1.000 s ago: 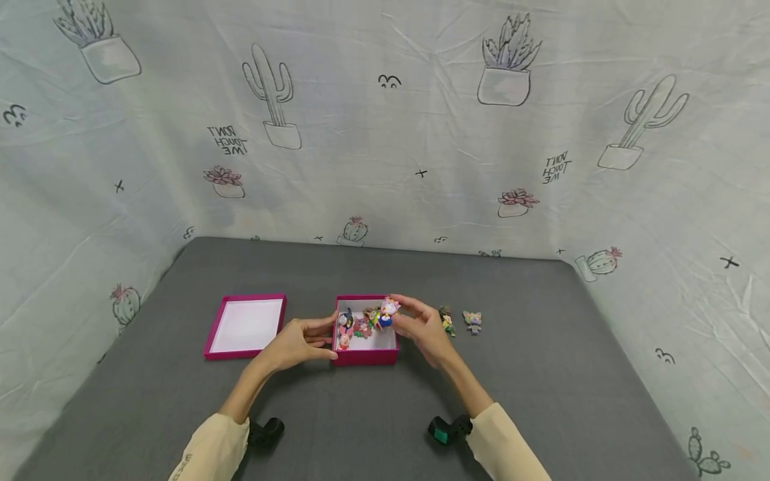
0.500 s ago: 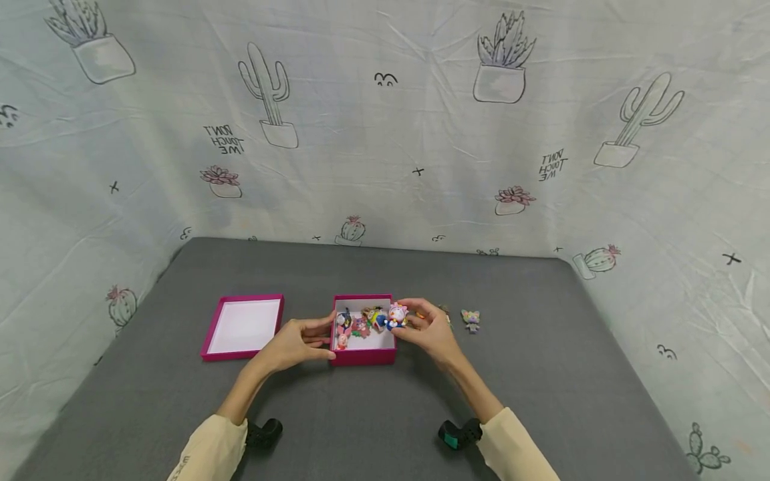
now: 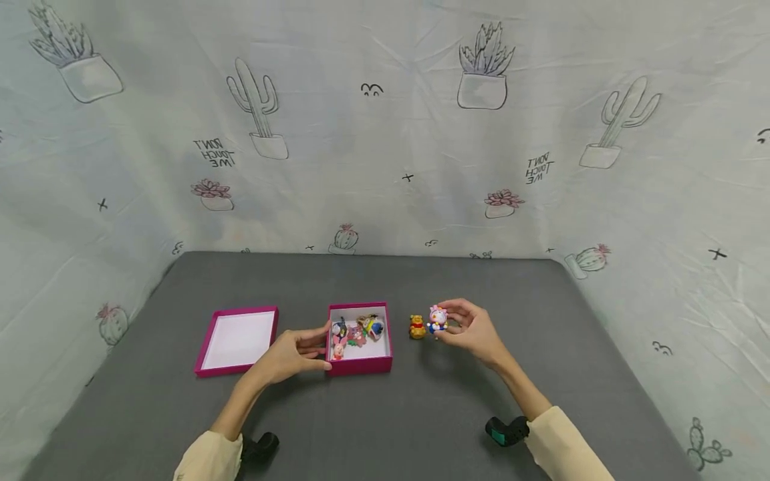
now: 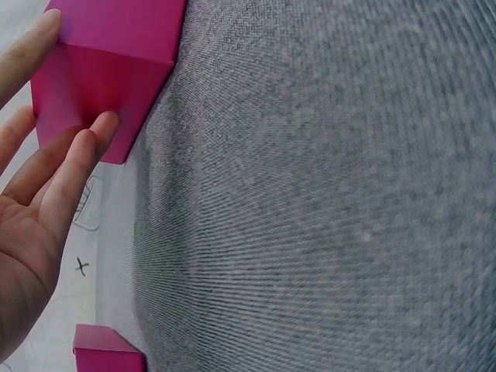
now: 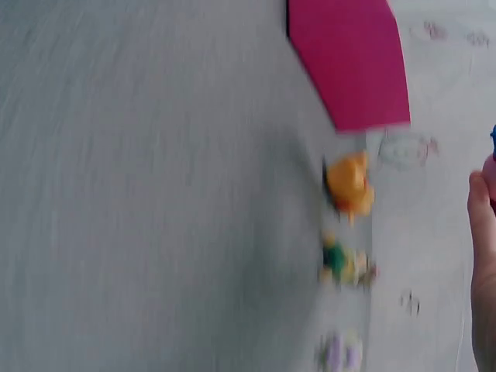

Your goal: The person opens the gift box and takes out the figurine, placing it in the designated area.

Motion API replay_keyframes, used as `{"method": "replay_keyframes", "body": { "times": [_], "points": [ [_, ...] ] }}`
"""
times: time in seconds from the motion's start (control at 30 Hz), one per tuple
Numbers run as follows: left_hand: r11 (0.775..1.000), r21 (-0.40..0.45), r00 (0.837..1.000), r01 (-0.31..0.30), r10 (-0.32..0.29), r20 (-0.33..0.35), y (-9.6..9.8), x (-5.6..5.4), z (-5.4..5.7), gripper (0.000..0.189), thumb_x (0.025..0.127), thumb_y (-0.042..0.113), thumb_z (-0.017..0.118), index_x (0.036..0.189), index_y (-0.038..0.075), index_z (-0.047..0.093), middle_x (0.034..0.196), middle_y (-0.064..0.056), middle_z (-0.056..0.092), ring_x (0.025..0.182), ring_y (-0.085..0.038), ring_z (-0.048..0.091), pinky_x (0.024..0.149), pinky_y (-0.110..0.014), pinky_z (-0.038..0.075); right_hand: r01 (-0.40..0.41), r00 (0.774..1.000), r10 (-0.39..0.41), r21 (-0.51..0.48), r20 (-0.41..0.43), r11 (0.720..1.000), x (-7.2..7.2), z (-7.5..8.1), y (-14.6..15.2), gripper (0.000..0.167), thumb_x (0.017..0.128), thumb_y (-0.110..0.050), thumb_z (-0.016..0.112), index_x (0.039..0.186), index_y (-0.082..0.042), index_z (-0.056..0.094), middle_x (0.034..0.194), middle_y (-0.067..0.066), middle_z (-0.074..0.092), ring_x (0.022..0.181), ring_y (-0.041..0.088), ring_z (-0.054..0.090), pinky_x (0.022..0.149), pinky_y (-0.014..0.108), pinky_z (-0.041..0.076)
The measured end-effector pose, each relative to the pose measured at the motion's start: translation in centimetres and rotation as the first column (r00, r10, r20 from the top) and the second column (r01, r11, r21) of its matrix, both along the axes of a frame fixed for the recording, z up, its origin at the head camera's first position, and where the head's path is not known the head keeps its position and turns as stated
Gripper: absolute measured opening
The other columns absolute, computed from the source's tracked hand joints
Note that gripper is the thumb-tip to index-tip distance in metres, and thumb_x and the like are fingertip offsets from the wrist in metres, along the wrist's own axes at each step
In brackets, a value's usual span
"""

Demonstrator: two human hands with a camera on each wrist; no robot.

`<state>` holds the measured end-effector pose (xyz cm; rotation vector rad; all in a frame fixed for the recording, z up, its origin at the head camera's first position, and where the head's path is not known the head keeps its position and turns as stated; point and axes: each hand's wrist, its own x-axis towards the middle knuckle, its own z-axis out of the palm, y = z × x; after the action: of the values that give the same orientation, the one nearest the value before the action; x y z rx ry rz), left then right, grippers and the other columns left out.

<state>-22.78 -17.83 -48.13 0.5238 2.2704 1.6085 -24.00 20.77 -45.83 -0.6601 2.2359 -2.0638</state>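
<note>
Right hand [image 3: 475, 327] out right of box, fingers pinching pink-and-white figurine [image 3: 438, 318] at its side, face showing; grip likely kept light for so small a piece. Contact with desk [image 3: 361, 427]? Cannot tell. Yellow bear figurine [image 3: 417, 327] upright just beside it, between figurine and box. Left hand [image 3: 285, 357], fingers fairly straight and spread from thumb, at left side of pink box [image 3: 361, 365], probably steadying it. Lid [image 3: 240, 339] set apart left, presumably leaving box top accessible; several figurines [image 3: 357, 335] inside.

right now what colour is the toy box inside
The box is white inside; head view shows it best.
</note>
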Motion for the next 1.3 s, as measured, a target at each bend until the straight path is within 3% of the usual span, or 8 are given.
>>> {"method": "replay_keyframes", "body": {
  "times": [0.47,0.8,1.0,1.13,1.3],
  "points": [
    [1.0,0.007,1.0,-0.018,0.018,-0.001,-0.7,0.6,-0.1,0.08,0.076,0.023,0.082,0.142,-0.001,0.043,0.143,-0.028,0.04,0.115,-0.035,0.058,0.091,-0.033,0.051,-0.008,0.998,0.005,0.043,0.062,0.999,-0.4,0.3,6.8,0.049,0.077,0.017,0.069,0.121,0.019,0.047,0.109,0.003,0.064,0.1,0.009,0.064,0.076,0.023,0.057],
    [1.0,0.01,1.0,-0.014,0.014,0.014,-0.3,0.2,0.0,0.082,0.076,0.025,0.082,0.142,-0.001,0.042,0.144,-0.028,0.039,0.114,-0.034,0.059,0.09,-0.032,0.051,0.02,0.997,-0.025,0.078,0.073,0.997,-0.1,0.4,10.6,0.041,0.083,0.008,0.069,0.12,0.011,0.052,0.119,0.01,0.057,0.101,0.009,0.064,0.074,0.024,0.057],
    [1.0,0.028,1.0,-0.008,0.007,0.009,-0.2,0.1,0.1,0.079,0.076,0.021,0.082,0.141,-0.002,0.043,0.145,-0.028,0.037,0.114,-0.035,0.059,0.09,-0.033,0.051,0.061,0.996,-0.068,0.123,0.05,0.99,0.1,-0.4,12.6,0.041,0.086,0.007,0.066,0.12,0.018,0.049,0.113,0.0,0.063,0.099,0.006,0.062,0.078,0.019,0.053],
    [1.0,0.017,1.0,0.005,-0.005,0.001,0.0,-0.1,0.2,0.079,0.077,0.022,0.081,0.141,-0.002,0.042,0.145,-0.028,0.037,0.115,-0.035,0.058,0.091,-0.034,0.051,0.06,0.993,-0.076,0.174,0.085,0.983,0.1,-0.7,13.7,0.042,0.087,0.004,0.066,0.122,0.019,0.048,0.11,-0.002,0.063,0.098,0.005,0.062,0.077,0.018,0.053],
    [1.0,0.018,1.0,0.007,-0.008,0.006,0.2,-0.2,0.2,0.079,0.078,0.021,0.081,0.142,-0.002,0.041,0.144,-0.03,0.037,0.115,-0.036,0.057,0.091,-0.034,0.051,0.049,0.986,-0.082,0.223,0.142,0.973,-0.4,-1.0,14.3,0.048,0.084,0.0,0.071,0.124,0.016,0.05,0.114,0.004,0.064,0.1,0.005,0.062,0.079,0.019,0.053]
  ]
}}
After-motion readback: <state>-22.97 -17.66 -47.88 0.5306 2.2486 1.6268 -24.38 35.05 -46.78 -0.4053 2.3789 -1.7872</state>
